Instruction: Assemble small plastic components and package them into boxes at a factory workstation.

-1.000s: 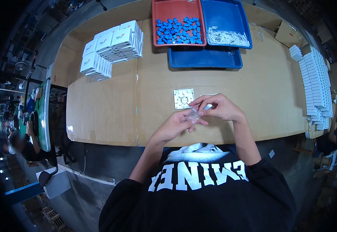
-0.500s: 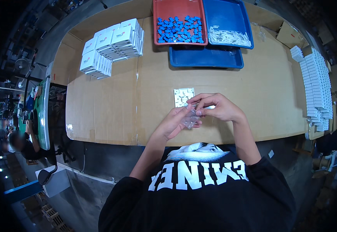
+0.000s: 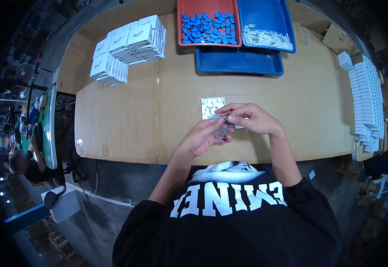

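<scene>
A small clear plastic bag (image 3: 223, 132) is held up between my hands over the near part of the table. My left hand (image 3: 201, 137) grips it from the left, thumb pressed on the film and fingers behind it. My right hand (image 3: 257, 120) pinches the bag's upper edge between thumb and fingertips. Whatever the bag contains, if anything, is too small to make out. Just beyond my fingers, a square white plastic plate (image 3: 212, 105) with moulded details lies on the cardboard, its near part hidden by my hands.
At the far side stand a red tray (image 3: 208, 44) of blue pieces, a blue tray (image 3: 265, 18) of slim white pieces and a lower blue tray (image 3: 239, 66). White boxes (image 3: 127, 44) are stacked far left, more white units (image 3: 364, 98) at right. Another person (image 3: 31, 167) sits at left.
Both hands stay on the bag, with small shifts of the fingers. The whole view has tilted slightly, so the trays sit a little higher in it.
</scene>
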`<move>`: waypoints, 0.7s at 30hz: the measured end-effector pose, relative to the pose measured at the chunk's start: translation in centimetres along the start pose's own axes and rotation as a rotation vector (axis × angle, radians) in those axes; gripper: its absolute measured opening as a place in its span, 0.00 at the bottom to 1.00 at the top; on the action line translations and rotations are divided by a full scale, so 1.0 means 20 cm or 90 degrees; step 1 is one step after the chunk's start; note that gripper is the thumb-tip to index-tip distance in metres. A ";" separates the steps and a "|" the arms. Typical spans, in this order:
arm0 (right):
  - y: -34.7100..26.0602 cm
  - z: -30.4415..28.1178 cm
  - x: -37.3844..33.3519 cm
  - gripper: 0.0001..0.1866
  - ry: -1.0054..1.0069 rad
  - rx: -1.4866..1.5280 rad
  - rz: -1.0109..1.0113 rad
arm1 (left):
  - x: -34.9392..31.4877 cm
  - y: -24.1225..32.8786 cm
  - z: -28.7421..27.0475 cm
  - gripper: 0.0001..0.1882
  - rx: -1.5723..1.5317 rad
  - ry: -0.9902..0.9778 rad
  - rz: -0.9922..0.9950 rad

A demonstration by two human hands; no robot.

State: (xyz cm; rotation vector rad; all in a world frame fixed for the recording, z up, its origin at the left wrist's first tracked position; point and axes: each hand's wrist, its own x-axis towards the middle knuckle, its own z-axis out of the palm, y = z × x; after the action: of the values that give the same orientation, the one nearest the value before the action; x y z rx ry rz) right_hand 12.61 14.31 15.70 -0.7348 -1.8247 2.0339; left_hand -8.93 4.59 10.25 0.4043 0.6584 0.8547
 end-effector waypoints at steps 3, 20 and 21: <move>0.02 0.00 0.02 0.22 -0.038 -0.071 0.007 | 0.00 -0.01 -0.01 0.21 -0.001 0.005 -0.003; 0.02 -0.05 0.06 0.31 -0.092 -0.104 -0.004 | 0.03 0.03 0.01 0.25 -0.034 -0.011 -0.005; 0.00 -0.07 0.06 0.29 -0.060 -0.088 0.005 | 0.03 0.04 0.01 0.26 -0.036 0.000 -0.011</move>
State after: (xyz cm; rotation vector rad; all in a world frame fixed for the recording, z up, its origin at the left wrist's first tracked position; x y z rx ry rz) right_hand 12.45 16.21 15.46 -0.6945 -2.0353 1.9928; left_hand -8.94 5.46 10.68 0.3462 0.6361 0.8545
